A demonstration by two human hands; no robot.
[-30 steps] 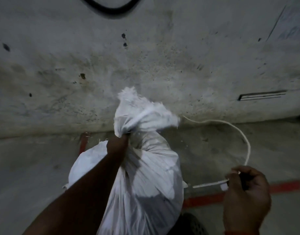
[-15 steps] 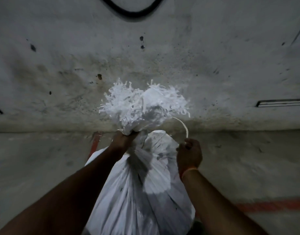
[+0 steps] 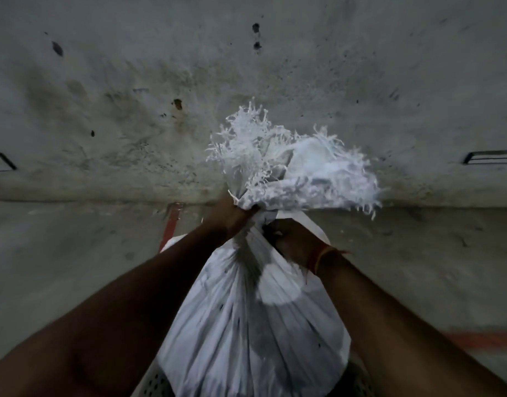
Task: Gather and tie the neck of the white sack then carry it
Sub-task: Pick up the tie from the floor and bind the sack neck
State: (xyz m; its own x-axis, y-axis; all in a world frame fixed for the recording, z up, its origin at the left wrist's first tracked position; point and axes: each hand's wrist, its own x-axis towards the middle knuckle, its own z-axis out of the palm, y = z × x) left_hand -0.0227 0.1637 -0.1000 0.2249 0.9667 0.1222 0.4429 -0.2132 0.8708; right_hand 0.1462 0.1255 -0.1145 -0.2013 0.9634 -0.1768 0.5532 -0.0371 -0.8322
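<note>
White sack (image 3: 252,325), neck gathered, contents hidden.
Left hand (image 3: 228,217) and right hand (image 3: 294,242) grip the neck, fingers apparently pressed around it; frayed mouth (image 3: 289,167) above; base cut off.

A dim room with a grey wall and floor.
The wall (image 3: 160,81) is dirty, with dark spots and small holes. A slot (image 3: 490,157) sits low on its right. The floor (image 3: 60,253) is grey too, with red lines (image 3: 172,222) painted on it.
</note>
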